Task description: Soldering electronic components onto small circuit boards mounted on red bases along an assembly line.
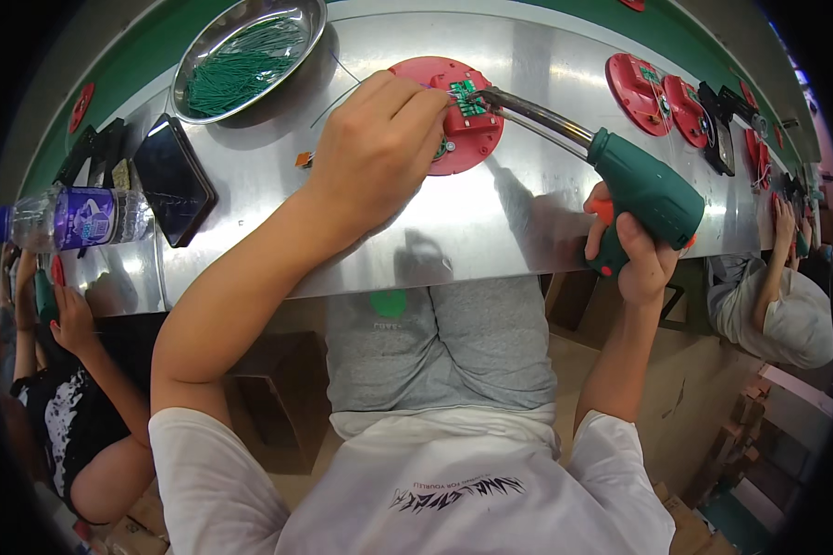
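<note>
In front of me lies a round red plastic housing with a small green circuit board on it. My right hand is wrapped round the grip of a green soldering gun with an orange trigger. The gun's metal tip reaches left to the board's right edge. My left hand is closed at the board's left side, fingertips pinched together. Thin wire ends stick out behind this hand, but what sits between the fingertips is too small to make out.
A metal bowl of green wires stands at the far left. Near it lie a black phone and a plastic bottle. More red housings lie at the far right. Other people work on both sides, one person's hand at left.
</note>
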Motion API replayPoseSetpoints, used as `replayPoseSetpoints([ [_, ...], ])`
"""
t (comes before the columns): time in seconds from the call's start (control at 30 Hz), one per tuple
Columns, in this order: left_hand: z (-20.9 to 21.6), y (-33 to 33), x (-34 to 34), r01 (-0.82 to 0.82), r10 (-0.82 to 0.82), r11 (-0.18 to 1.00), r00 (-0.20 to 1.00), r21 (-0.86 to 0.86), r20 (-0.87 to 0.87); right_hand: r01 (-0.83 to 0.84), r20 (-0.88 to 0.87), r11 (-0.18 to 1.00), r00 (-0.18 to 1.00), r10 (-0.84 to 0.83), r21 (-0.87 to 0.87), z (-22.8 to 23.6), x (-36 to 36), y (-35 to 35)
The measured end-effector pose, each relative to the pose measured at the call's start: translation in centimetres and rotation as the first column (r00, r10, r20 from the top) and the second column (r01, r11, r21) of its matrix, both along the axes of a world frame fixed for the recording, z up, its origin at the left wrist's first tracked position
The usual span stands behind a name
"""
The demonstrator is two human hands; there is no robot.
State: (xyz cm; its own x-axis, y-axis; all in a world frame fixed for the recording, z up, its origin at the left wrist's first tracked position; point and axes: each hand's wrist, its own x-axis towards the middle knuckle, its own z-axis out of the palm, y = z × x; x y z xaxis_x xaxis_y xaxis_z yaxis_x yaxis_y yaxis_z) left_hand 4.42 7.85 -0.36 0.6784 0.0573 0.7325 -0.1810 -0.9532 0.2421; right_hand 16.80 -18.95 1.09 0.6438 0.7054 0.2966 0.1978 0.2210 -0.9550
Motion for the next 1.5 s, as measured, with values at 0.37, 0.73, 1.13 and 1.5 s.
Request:
replayPoseSetpoints([
  [0.37,-0.3,-0.1,0.2,-0.005,0.006,1.0,1.0,0.024,-0.029,-0.043,0.005,0.996,0.999,0.043,-0.078,-0.3,1.0,-0.5],
  [0.73,-0.7,0.1,0.5,0.002,-0.003,0.998,1.0,0.055,0.016,0.062,-0.064,0.997,0.996,-0.064,-0.035,0.3,0.8,0.7],
  [1.13,-0.4,-0.1,0.3,0.004,-0.003,0.999,1.0,0.053,-0.015,0.165,-0.16,0.984,0.975,-0.152,0.071,0.1,1.8,0.2],
  [1.5,3.7,2.7,-0.6,-0.284,0.239,0.925,0.951,0.251,0.195,0.26,-0.285,0.96,0.933,-0.221,0.107,0.1,1.4,0.2],
])
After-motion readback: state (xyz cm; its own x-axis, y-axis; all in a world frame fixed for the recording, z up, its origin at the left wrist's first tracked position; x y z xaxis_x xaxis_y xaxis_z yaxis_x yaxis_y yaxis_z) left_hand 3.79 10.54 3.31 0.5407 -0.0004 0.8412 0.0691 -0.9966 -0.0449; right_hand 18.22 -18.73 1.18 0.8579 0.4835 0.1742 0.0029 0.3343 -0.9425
